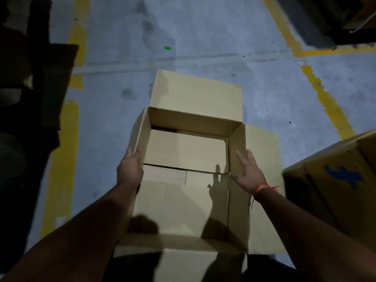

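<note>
Left hand (130, 169) grips the left wall of the box (185, 151) mid-frame, right hand (249, 171) spread flat at its right wall, so I'd press evenly to square it.

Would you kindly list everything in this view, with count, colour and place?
box: one, tan, open, flaps spread, centre floor
second box: one, tan with a blue mark, right edge
floor: one, grey
lines: several, yellow, painted on the floor left and right
scrap: one, green, on the floor beyond the box
dark shapes: black, left edge and top right, unclear
band: one, orange, right wrist
left hand: one, grips the box's left wall
right hand: one, fingers straight, at the box's right wall
</note>
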The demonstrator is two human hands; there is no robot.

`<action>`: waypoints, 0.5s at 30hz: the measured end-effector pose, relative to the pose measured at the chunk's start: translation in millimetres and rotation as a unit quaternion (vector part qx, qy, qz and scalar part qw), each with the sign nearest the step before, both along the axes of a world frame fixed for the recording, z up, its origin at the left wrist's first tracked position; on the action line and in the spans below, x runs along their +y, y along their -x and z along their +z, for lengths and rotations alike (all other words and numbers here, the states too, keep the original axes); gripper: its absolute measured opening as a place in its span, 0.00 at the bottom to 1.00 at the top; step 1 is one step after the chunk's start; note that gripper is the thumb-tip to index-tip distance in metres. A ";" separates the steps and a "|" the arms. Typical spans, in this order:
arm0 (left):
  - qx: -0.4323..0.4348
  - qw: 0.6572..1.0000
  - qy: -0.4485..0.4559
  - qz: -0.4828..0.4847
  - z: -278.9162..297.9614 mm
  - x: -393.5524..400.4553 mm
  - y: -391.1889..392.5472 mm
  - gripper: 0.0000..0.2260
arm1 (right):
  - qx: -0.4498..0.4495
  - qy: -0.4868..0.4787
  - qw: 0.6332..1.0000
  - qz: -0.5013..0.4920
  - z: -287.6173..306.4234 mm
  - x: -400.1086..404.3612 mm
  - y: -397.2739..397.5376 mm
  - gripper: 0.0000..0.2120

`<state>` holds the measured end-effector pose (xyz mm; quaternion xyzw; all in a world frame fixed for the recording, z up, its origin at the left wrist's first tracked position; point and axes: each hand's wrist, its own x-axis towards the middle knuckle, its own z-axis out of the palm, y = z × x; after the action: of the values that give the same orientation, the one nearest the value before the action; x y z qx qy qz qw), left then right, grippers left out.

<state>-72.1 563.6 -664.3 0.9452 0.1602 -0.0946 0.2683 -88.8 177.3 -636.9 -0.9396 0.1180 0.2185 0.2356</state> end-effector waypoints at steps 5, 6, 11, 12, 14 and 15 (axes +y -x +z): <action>0.112 0.989 -0.071 -0.059 -2.8 8.3 9.0 0.39 | 0.128 0.032 0.991 -0.024 -11.0 -5.9 15.3 0.41; 0.113 0.988 -0.079 -0.072 -1.8 9.4 10.9 0.38 | 0.129 0.056 0.990 -0.008 -12.4 -5.1 18.1 0.42; 0.097 0.990 -0.062 -0.077 14.2 0.3 16.7 0.36 | 0.105 0.092 0.990 0.012 -9.5 1.1 17.0 0.47; 0.098 0.991 -0.054 -0.070 18.3 -1.7 18.8 0.35 | 0.108 0.099 0.989 0.017 -6.1 0.9 16.2 0.47; 0.097 0.994 -0.019 -0.047 28.1 -3.2 23.2 0.35 | 0.117 0.114 0.986 0.032 3.2 0.6 13.9 0.46; 0.092 0.995 -0.004 -0.039 34.7 -4.2 25.5 0.36 | 0.121 0.120 0.984 0.045 9.7 2.5 12.2 0.46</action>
<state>-97.6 559.3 -629.7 0.9390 0.1474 -0.1911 0.2450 -101.1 179.8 -627.2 -0.9321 0.1284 0.3254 0.0945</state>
